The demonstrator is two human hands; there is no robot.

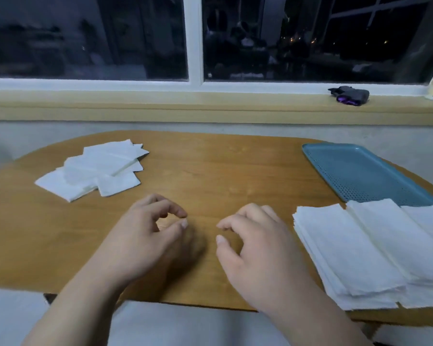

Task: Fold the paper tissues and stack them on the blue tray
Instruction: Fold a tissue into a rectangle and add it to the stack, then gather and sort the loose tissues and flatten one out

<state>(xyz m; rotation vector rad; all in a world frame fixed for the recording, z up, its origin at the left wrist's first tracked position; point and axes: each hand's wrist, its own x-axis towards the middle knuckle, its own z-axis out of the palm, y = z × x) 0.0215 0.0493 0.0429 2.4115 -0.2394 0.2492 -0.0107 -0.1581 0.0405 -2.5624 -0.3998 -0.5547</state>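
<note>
You are hovering your left hand (145, 236) and right hand (255, 245) near the front edge of the worktop (223, 176), fingers (178, 211) loosely curled and empty, apparently needing the next sheet from the tissue stack (355, 250) by the right edge, against the blue tray (355, 171).

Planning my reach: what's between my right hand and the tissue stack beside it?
Nothing but bare table lies between the right hand and the stack, per the head view.

Bare worktop (223, 176) open through the middle front to back, loose pile of tissues (95, 168) spread over far left, blue tray (360, 171) at far right, tissue stack (360, 250) filling near right, just beside the right hand (258, 248)
</note>
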